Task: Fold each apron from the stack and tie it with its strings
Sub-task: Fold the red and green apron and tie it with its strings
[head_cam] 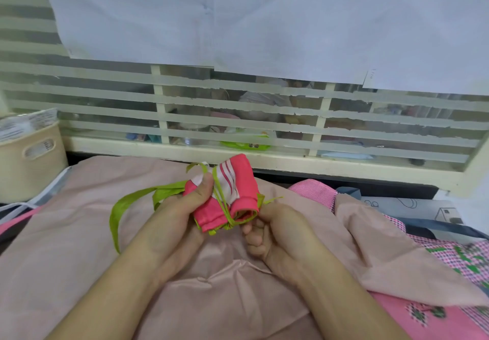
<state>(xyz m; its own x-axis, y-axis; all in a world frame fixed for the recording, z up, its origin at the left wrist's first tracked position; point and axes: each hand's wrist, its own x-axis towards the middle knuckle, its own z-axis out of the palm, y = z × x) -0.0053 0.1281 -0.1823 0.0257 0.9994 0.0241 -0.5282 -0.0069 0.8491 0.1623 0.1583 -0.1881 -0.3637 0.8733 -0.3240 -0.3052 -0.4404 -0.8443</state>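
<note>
A wide, pale pink cloth (87, 234), smooth and softly creased, spreads under both hands. Beyond them stands a window (238, 117) crossed by frosted horizontal strips, with white paper sheets (185, 17) hung over its upper part; no writing on them can be read. Right of the right hand lies a heap of more aprons (449, 255), checked pink with green stitched motifs. Far to the left of the left hand sits one cream plastic basket (31, 160) with a slot handle; the print on the papers in it is too blurred to read. The left hand (174, 215) grips one folded apron (235, 191), a pink roll with white stripes, thumb pressed on top. Its thin green strings (225, 207) wrap the bundle, and a broader green strap (124, 207) trails left. The right hand (275, 228), fingers curled, pinches a string end at the roll's right edge.
</note>
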